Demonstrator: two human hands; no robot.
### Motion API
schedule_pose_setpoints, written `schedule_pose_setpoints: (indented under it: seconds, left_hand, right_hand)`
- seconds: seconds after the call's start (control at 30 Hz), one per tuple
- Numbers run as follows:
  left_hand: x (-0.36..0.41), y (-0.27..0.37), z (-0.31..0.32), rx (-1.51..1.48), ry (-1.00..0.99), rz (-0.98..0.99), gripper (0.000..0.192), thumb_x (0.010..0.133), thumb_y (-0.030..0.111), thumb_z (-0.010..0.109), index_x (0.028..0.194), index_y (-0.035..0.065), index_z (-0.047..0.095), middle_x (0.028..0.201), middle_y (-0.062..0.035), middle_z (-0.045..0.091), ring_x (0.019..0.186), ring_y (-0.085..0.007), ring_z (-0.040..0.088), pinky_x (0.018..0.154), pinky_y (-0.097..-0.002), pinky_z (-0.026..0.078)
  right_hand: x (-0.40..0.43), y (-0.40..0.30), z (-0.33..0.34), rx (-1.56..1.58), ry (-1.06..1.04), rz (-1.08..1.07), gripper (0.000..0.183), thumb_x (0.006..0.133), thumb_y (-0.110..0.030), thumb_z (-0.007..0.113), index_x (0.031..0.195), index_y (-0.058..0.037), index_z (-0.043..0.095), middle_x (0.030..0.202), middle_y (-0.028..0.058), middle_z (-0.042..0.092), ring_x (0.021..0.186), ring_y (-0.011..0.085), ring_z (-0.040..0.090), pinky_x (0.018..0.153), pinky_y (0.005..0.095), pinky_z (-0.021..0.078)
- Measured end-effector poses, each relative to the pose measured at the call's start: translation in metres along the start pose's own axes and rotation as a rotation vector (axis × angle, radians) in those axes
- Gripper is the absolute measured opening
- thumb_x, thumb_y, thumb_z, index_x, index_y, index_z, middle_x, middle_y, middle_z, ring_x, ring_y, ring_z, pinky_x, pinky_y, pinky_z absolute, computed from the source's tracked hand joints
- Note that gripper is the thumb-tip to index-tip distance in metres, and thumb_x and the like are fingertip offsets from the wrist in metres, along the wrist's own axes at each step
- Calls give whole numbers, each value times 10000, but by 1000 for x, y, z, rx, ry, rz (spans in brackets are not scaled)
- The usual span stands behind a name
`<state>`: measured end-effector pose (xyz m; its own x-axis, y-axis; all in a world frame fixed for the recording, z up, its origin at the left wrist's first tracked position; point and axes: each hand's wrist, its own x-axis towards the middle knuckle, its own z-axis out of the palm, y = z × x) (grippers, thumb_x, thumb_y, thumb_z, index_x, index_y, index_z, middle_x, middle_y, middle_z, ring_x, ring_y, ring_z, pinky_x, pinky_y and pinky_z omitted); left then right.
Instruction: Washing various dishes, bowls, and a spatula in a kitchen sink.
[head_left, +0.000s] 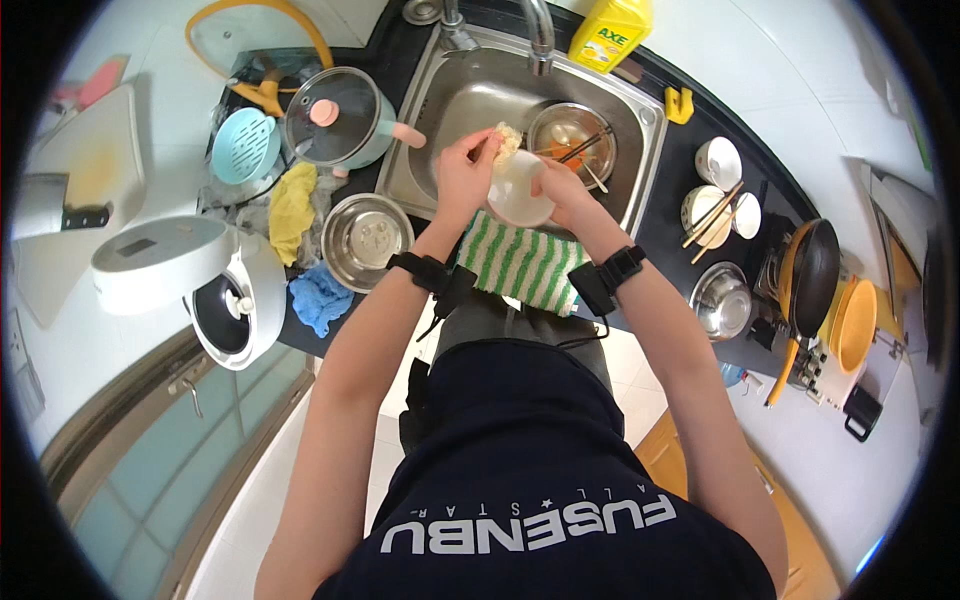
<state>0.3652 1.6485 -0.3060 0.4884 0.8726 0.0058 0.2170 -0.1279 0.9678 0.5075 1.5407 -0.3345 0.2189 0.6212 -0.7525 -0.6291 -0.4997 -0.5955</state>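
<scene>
Over the near part of the stainless steel sink (480, 90), my left hand (466, 169) pinches a pale, porous scrubber (508, 142). Its lower end is at the rim of a white bowl (517, 196), which my right hand (561, 187) grips by its right side. The bowl is tilted with its inside showing. Just behind my right hand, a round metal basin (544, 120) stands in the sink, holding liquid, something orange, dark chopsticks (592, 142) and a light-handled utensil (595, 178). A green-and-white striped cloth (521, 262) lies at the sink's front edge.
The faucet (538, 37) arches over the sink. Left are a lidded pot (337, 127), a steel bowl (367, 244), cloths and an open rice cooker (240, 315). Right are white bowls (718, 163) with chopsticks, a steel bowl (721, 300) and a frying pan (815, 277). Behind stands a yellow detergent bottle (611, 34).
</scene>
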Motion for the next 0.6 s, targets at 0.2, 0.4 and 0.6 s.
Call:
schedule_pose_setpoints:
  seconds: [0.2,0.4,0.6]
  left_hand:
    - [-35,14,-78,169,76,-135,291,909,233,708,1066,-12,729,897,-164,733,786,-190,704,720,-300,535]
    - [-82,-31,-156,867,88,-70,235,893,227,662,979,14,713,973,-175,701,862,-385,674,779,-452,538]
    - [-73,-7,-100,746,55,-35,150,885,171,644,939,44,702,1004,-150,681,874,-343,664,757,-434,535]
  right_hand:
    - [0,-11,-8,130,5,56,750,731,79,465,1451,-129,447,1283,101,514,1202,323,510,952,479,504]
    - [32,-15,-28,226,28,-33,677,773,-6,477,1437,-132,445,1302,100,501,1213,341,512,947,527,511]
    - [38,-34,-43,218,11,-139,639,778,-48,524,1413,-98,477,1274,109,551,1144,318,593,864,492,560]
